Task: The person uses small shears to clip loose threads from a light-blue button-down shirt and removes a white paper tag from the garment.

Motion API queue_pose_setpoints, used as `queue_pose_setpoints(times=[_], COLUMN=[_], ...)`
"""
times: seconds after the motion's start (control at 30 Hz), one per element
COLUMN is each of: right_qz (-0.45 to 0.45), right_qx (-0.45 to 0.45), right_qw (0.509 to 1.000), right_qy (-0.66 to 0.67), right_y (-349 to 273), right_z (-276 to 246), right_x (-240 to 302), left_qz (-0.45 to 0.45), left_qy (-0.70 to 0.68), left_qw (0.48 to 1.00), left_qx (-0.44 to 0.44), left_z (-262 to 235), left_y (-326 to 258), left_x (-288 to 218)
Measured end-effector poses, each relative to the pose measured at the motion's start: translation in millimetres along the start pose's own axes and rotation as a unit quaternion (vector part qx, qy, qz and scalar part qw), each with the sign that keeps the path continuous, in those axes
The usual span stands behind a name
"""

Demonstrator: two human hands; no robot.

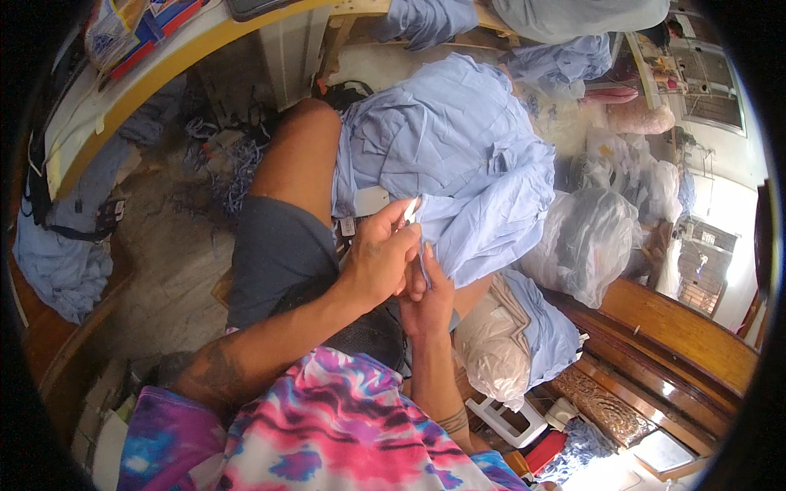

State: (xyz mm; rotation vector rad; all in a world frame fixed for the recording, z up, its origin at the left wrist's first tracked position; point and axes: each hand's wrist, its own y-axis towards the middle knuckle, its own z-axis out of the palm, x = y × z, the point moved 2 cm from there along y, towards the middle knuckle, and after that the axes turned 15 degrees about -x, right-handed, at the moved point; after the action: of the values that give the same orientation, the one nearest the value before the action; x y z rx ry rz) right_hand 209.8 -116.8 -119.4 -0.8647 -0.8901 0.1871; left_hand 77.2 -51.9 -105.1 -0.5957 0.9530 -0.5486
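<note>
Across my lap lies a light blue cloth garment [442, 123], bunched and creased. My left hand [378, 260] is closed in a pinch near its edge. Between that thumb and fingers pokes a small white tool [411, 211] that looks like thread snips; most of it is hidden by the fingers. Just right of it, my right hand [431, 296] is closed on the garment's edge, thumb pointing up. The two hands touch or nearly touch. A white tag [347, 226] hangs by the garment, left of my hands.
A yellow-edged table [188, 45] curves along the upper left. Blue garments [61, 254] are heaped at the far left, with cloth scraps [237, 168] on the floor. Stuffed plastic bags [581, 241] stand at the right, beside a wrapped bundle [491, 344] and a wooden bench [679, 331].
</note>
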Motion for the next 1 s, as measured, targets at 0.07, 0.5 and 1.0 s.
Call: queue_pose_setpoints(times=[0.07, 0.5, 1.0], right_qz=[-0.019, 0.046, -0.016], right_qx=[-0.06, -0.034, -0.062], right_qw=[0.997, 0.985, 0.993], right_qy=[0.038, 0.163, 0.096], right_y=[-5.9, 19.9, 22.7], right_z=[27.3, 48.4, 39.1], right_x=[8.0, 2.5, 0.7], left_qz=[0.056, 0.251, 0.128], left_qy=[0.063, 0.165, 0.094], left_qw=[0.996, 0.954, 0.987], left_qx=[-0.001, -0.008, -0.018], left_z=[-0.5, -2.3, 4.0], left_y=[-2.3, -10.2, -9.2], left_x=[-8.7, -2.6, -11.6])
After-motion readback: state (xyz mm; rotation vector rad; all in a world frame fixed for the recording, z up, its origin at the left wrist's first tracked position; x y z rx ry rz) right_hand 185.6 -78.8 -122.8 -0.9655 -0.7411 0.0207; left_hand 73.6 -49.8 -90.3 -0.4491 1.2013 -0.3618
